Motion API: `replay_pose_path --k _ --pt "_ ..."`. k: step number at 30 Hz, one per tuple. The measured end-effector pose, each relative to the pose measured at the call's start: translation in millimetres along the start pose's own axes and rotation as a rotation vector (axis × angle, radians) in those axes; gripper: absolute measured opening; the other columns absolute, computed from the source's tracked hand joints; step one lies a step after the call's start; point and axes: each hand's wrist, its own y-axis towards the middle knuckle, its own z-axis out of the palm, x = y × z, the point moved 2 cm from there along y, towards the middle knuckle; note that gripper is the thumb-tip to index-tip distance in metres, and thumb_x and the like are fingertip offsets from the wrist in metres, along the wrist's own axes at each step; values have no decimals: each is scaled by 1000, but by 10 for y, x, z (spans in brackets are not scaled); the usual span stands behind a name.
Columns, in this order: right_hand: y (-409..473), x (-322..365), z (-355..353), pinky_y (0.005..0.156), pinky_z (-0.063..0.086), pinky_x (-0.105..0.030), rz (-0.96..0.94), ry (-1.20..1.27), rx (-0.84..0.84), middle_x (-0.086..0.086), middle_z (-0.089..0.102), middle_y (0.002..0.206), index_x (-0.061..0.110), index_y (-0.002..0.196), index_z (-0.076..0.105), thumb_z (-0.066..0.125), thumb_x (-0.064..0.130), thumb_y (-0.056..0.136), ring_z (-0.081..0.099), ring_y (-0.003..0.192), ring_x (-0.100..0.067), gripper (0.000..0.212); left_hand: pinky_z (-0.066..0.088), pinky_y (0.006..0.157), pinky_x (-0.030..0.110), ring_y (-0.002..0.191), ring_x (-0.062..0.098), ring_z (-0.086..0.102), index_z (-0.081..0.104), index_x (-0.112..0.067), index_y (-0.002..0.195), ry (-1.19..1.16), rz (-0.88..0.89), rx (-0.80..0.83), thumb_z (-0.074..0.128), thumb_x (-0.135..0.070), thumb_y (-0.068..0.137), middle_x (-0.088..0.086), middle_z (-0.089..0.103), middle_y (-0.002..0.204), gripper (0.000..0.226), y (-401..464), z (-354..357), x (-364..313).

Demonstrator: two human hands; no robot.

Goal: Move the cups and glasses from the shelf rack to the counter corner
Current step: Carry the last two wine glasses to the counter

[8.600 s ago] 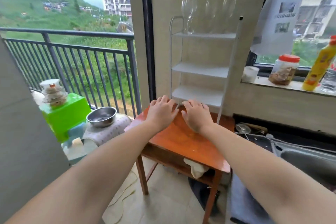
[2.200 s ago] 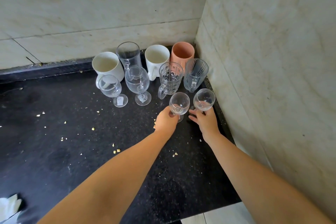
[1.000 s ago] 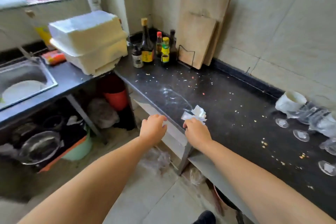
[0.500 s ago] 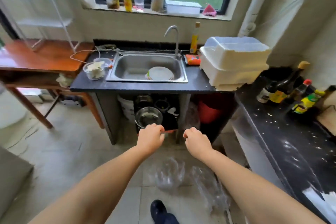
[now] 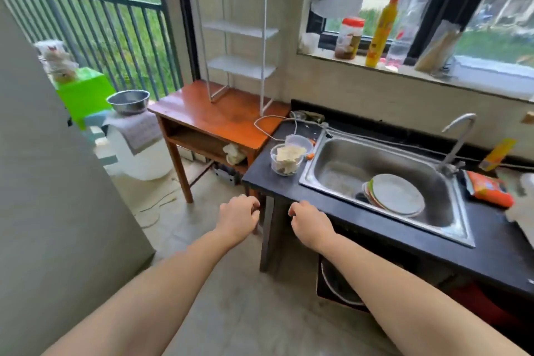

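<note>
The white wire shelf rack (image 5: 239, 66) stands on the orange wooden table (image 5: 213, 115) by the balcony door, ahead and to the left. Its three visible shelves hold nothing I can make out, and its top is cut off by the frame edge. My left hand (image 5: 239, 217) and my right hand (image 5: 309, 221) hang side by side in front of me, fingers loosely curled and holding nothing, well short of the rack. No cups, glasses or counter corner are in view.
A black counter with a steel sink (image 5: 341, 170) holding plates (image 5: 396, 195) runs along the right. A plastic tub (image 5: 287, 159) sits at its left end. A steel bowl (image 5: 128, 100) and green box (image 5: 83, 95) stand left, beside a grey panel (image 5: 43, 196).
The view has swung left from the sink toward the table and rack, which now sit closer. Both hands stay empty and held out in front.
</note>
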Motion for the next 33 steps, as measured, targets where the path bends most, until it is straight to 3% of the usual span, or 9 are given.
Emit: replay_pose_path --k 4,7,11,14,17,23,33 --pt "792 514 -126 88 45 -37 -99 -21 3 -8 55 118 14 118 55 39 18 98 57 105 -28 27 48 94 43 104 20 60 63 -23 110 -20 -112 -65 46 -29 93 -1 65 108 25 456 -440 524" --pt "1456 893 -164 90 48 -43 -161 -36 -20 -10 55 118 13 115 55 38 18 96 58 105 -31 26 46 95 40 108 23 59 63 -20 113 -44 -128 -95 44 -27 93 1 65 112 28 905 -699 947" --pt "2187 1332 -264 91 47 -44 -163 -33 -81 -12 54 118 10 115 55 37 18 96 57 105 -34 27 42 86 32 107 22 58 63 -19 113 -41 -88 -135 44 -26 94 1 64 112 28 1555 -1042 1355" --pt "2837 1706 -436 89 49 -43 -141 9 -165 -11 55 116 11 114 55 42 20 95 58 102 -33 24 43 96 39 109 23 57 61 -19 115 2 -17 -128 46 -27 93 2 63 113 28 2225 -1483 1657" --pt "3331 1974 -691 87 49 -38 -110 41 -226 -10 56 119 12 117 56 41 17 96 59 101 -31 26 44 96 37 110 22 57 61 -18 118 14 72 -154 47 -25 93 2 63 115 29 2798 -1911 1823" --pt "4183 2290 -1419 89 49 -37 -42 80 -387 -11 57 120 10 117 58 39 13 96 59 104 -30 29 48 91 38 102 22 60 64 -19 113 -42 203 -221 47 -27 93 2 65 110 27 3852 -2568 1873" --pt "5519 2425 -2891 89 49 -41 -79 89 -700 -14 60 118 7 110 62 40 10 93 58 104 -33 28 46 97 42 109 26 59 61 -16 119 -111 463 -331 46 -23 93 6 64 118 31 5387 -3562 1091"
